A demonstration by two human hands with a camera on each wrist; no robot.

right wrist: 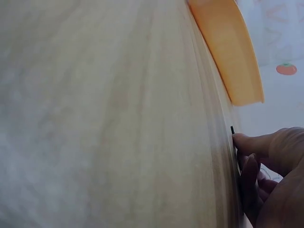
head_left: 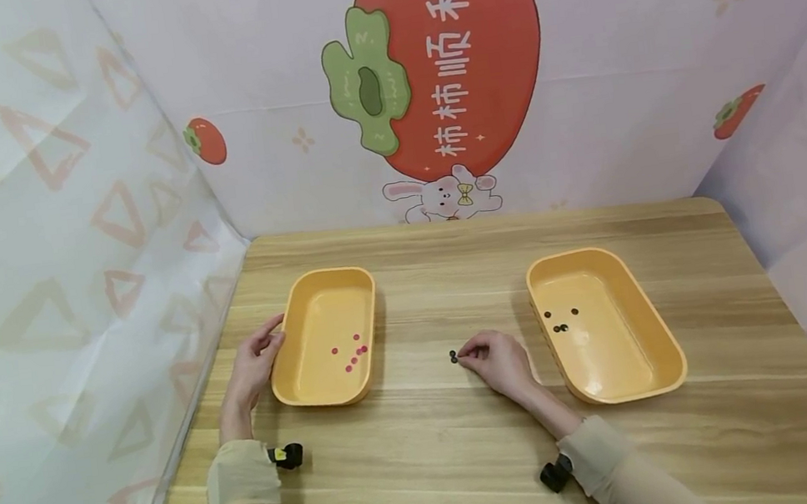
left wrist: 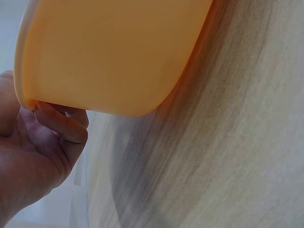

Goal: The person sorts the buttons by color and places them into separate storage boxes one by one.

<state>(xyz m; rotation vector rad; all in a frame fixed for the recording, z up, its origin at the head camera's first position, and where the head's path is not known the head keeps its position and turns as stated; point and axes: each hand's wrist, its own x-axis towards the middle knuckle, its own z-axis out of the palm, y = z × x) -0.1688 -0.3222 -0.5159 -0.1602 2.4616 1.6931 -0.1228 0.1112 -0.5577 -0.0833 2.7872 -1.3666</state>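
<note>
In the head view my left hand (head_left: 255, 367) holds the left side of a yellow plastic basket (head_left: 301, 382). The left wrist view shows fingers curled at the outside of its rim. Several small pink discs (head_left: 335, 351) lie inside that basket. At mid-table my right hand (head_left: 499, 365) has thumb and fingertips together at small black discs (head_left: 452, 354), and seems to pinch one against the wood. The fingers partly hide it, though a thin dark edge (right wrist: 232, 129) shows beyond the fingertips in the right wrist view.
A second yellow basket (head_left: 654, 339) stands to the right with several black discs (head_left: 575, 312) in it. Both baskets rest on a wood-grain table (head_left: 415, 469). Printed cloth walls (head_left: 274, 184) rise behind the table and at its sides.
</note>
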